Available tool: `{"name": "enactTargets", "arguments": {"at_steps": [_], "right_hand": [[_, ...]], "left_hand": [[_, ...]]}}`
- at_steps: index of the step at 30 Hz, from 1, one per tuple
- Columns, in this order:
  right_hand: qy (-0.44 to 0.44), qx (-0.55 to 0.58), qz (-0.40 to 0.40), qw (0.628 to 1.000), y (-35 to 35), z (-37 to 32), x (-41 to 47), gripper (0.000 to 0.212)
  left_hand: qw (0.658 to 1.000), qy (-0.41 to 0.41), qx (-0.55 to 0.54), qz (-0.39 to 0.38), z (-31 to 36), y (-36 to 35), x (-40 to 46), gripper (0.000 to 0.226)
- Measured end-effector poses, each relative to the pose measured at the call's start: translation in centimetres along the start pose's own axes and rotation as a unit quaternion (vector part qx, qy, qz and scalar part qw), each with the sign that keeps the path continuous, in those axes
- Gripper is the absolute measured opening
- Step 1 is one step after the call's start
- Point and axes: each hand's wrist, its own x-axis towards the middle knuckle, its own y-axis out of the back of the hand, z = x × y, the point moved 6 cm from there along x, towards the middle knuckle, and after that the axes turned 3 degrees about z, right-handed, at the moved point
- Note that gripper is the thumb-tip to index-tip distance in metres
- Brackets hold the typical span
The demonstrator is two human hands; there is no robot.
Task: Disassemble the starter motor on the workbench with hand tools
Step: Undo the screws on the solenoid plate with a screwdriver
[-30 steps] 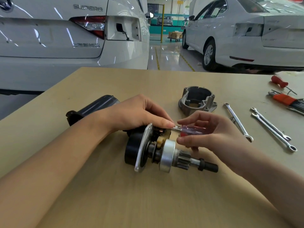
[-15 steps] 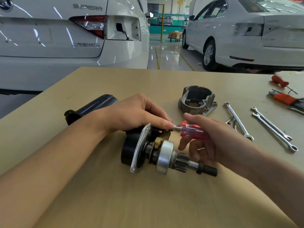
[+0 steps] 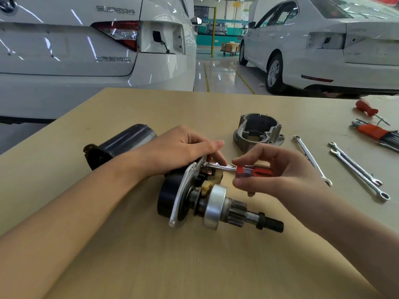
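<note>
Right hand (image 3: 278, 173) pinches red-handled screwdriver (image 3: 252, 171), tip at starter motor (image 3: 207, 197) — left hand (image 3: 181, 151) curled over motor, fingertips steadying screwdriver's shaft. Motor lies mid-workbench (image 3: 151, 266), pinion shaft pointing right. Detached aluminium housing (image 3: 258, 131) toward far edge; wrenches (image 3: 356, 169), hex keys (image 3: 376, 132) along right edge.

A single head-worn camera looks forward and down, close over the workbench (image 3: 216, 266), cars (image 3: 345, 50) beyond.

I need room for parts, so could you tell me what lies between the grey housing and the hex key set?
Head view: three wrenches lie there, a single wrench nearer the grey housing and a wrench pair nearer the hex key set.
</note>
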Motion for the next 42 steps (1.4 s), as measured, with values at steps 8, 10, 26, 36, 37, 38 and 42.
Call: {"name": "enactTargets", "arguments": {"at_steps": [8, 10, 26, 36, 37, 38, 42], "right_hand": [[-0.046, 0.008, -0.007, 0.999, -0.4, 1.2, -0.2, 0.04], [-0.063, -0.001, -0.002, 0.998, -0.3, 1.3, -0.2, 0.044], [-0.109, 0.1, -0.015, 0.989, -0.8, 2.0, 0.0, 0.025], [-0.165, 0.116, 0.013, 0.979, -0.8, 2.3, 0.2, 0.038], [-0.168, 0.092, 0.014, 0.981, -0.8, 2.3, 0.2, 0.038], [-0.167, 0.07, 0.013, 0.983, -0.8, 2.4, 0.2, 0.037], [-0.153, 0.062, 0.003, 0.986, -0.8, 2.5, 0.2, 0.036]], "left_hand": [[0.991, -0.057, -0.013, 0.123, -0.4, 0.8, 0.0, 0.026], [0.975, -0.101, 0.006, 0.197, -0.2, 1.5, -0.4, 0.022], [0.985, -0.027, 0.053, 0.16, -1.1, 1.0, 0.1, 0.043], [0.986, -0.002, 0.055, 0.155, -1.6, 0.6, 0.4, 0.034], [0.986, -0.003, 0.055, 0.157, -1.6, 0.6, 0.4, 0.034], [0.985, -0.004, 0.056, 0.16, -1.6, 0.6, 0.4, 0.034], [0.983, -0.008, 0.061, 0.173, -1.8, 0.8, 0.3, 0.034]]}}
